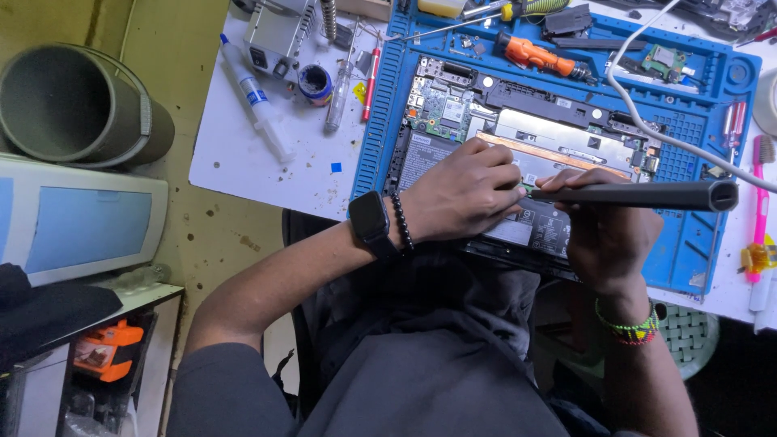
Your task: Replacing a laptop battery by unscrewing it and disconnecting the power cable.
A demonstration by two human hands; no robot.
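An opened laptop (518,121) lies with its circuit board and battery exposed on a blue work mat (380,121). My left hand (461,194), with a black watch and a bead bracelet at the wrist, rests on the laptop's battery area, fingers curled and touching it. My right hand (603,226), with a green bead bracelet at the wrist, grips a dark grey pen-shaped electric screwdriver (639,195). The tool lies almost level, its tip pointing left toward my left fingertips. The tip itself is hidden by the fingers.
An orange screwdriver (530,53), a small circuit board (664,58) and a white cable (647,121) lie on the mat. A syringe (255,97), a small jar (314,82) and a red tool (371,81) sit on the white table. A grey cylinder (73,105) stands left.
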